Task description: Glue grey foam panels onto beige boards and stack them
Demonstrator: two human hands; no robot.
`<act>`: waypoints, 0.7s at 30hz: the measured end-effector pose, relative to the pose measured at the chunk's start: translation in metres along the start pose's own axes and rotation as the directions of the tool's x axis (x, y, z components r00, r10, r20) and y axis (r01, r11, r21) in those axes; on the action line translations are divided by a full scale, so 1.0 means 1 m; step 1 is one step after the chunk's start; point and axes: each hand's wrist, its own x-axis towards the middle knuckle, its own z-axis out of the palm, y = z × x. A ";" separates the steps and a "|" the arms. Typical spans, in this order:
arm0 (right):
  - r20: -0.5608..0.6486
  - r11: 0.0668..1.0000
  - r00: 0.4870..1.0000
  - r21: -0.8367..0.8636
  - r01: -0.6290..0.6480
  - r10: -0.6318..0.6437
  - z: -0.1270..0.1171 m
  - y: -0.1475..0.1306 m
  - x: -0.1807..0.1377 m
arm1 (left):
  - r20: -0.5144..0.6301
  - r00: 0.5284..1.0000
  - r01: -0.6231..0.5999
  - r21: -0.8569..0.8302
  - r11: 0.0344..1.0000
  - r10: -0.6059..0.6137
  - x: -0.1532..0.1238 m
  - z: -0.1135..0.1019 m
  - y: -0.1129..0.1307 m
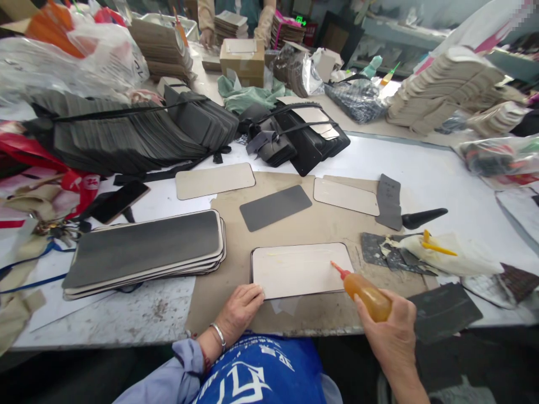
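A pale rounded panel [301, 269] lies flat on a brown board [311, 224] right in front of me. My left hand [240, 308] presses its fingertips on the panel's near left corner. An orange glue bottle [366, 292] is gripped in my right hand [389, 331]. Its red nozzle points at the panel's right edge, and a thin glue line runs along the panel's top.
A stack of grey panels [143, 252] lies to the left, and loose panels [275, 206] lie further back. Bundled dark pieces [126, 134], a phone [120, 201], a black tool [423, 217] and rags [446, 255] surround them. Another person's hands [206, 36] work at the far end.
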 end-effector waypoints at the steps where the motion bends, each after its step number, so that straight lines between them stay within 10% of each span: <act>1: -0.012 0.999 1.000 -0.035 -0.008 0.008 -0.003 0.005 0.000 | -0.001 1.000 0.000 -0.005 1.000 0.000 -0.001 0.000 0.000; 11: 0.222 0.929 0.954 0.352 0.116 -0.203 -0.004 -0.081 -0.056 | -0.004 1.000 -0.009 -0.091 0.996 0.008 -0.013 0.006 -0.010; 21: -0.011 0.998 1.000 -0.058 0.012 -0.012 -0.021 0.020 -0.028 | 0.023 0.999 0.043 -0.126 0.991 -0.041 -0.006 0.001 -0.004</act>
